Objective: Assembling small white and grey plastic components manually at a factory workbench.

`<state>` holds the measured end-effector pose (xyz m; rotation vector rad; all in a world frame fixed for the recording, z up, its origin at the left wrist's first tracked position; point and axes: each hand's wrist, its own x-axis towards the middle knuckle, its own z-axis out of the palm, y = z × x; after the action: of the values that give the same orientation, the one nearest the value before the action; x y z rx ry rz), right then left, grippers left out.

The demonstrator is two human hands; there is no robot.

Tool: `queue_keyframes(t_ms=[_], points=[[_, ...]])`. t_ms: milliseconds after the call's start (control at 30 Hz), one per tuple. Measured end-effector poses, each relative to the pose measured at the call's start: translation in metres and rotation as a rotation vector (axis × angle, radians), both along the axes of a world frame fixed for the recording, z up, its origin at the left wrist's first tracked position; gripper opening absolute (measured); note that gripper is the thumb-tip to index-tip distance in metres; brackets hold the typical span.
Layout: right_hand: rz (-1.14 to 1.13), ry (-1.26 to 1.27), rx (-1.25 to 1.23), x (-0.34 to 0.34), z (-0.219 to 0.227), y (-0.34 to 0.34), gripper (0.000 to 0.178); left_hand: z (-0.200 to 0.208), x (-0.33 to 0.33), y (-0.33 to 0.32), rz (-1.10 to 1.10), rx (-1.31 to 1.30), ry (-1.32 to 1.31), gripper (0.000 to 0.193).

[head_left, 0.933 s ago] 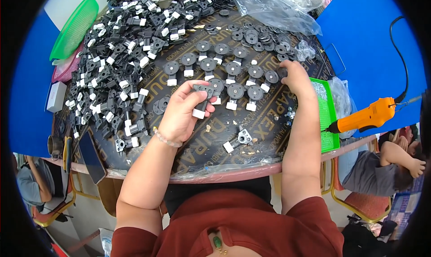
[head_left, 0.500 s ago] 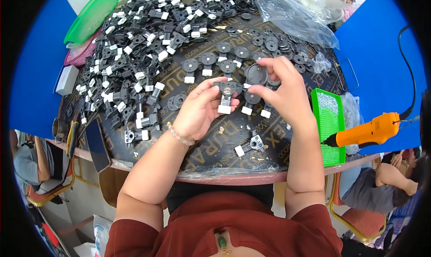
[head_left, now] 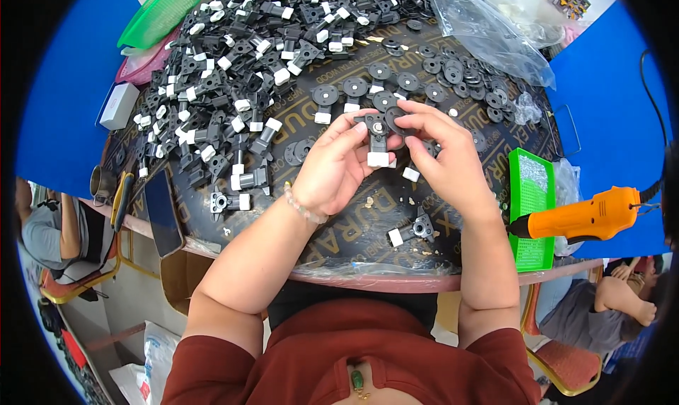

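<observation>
My left hand (head_left: 329, 166) pinches a black plastic bracket (head_left: 378, 143) with a white block at its near end. A round metal piece sits in the bracket's upper part. Between the thumb and fingers of my right hand (head_left: 453, 154) is a black disc (head_left: 399, 124), tilted and close against the bracket's right side; whether the two touch I cannot tell. Beyond my hands stand several bracket pieces topped with discs, such as this disc-topped bracket (head_left: 325, 96). Nearer to me lies a loose bracket (head_left: 422, 228) with a white end.
A large heap of black-and-white brackets (head_left: 233, 73) fills the left and back. Loose discs (head_left: 460, 76) lie at the back right beside a clear plastic bag (head_left: 488, 30). On the right, an orange electric screwdriver (head_left: 587, 214) overlaps a green tray (head_left: 532, 256). A phone (head_left: 164, 214) lies at the left edge.
My right hand has moved left with the disc, bringing it from apart to right beside the bracket. My left hand keeps hold of the bracket. The whole view has shifted slightly.
</observation>
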<state>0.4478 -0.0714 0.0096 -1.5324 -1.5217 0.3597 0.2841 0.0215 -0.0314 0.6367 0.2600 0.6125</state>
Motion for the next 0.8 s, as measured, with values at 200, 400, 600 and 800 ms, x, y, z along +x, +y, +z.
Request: queue_keyframes(t_ms=[200, 400, 600, 800], points=[[-0.090, -0.016, 0.020, -0.011, 0.002, 0.001, 0.020, -0.004, -0.002, 0.001, -0.039, -0.042, -0.019, 0.024], [0.031, 0.244, 0.093, -0.004, 0.003, 0.003, 0.035, 0.003, -0.002, -0.001, -0.064, -0.073, 0.020, 0.024], [0.242, 0.398, -0.020, 0.000, -0.001, 0.005, 0.040, -0.003, -0.004, 0.001, -0.178, -0.012, 0.018, 0.030], [0.264, 0.449, -0.083, 0.006, 0.000, 0.003, 0.044, -0.002, -0.005, 0.001, -0.165, -0.020, -0.021, 0.030]])
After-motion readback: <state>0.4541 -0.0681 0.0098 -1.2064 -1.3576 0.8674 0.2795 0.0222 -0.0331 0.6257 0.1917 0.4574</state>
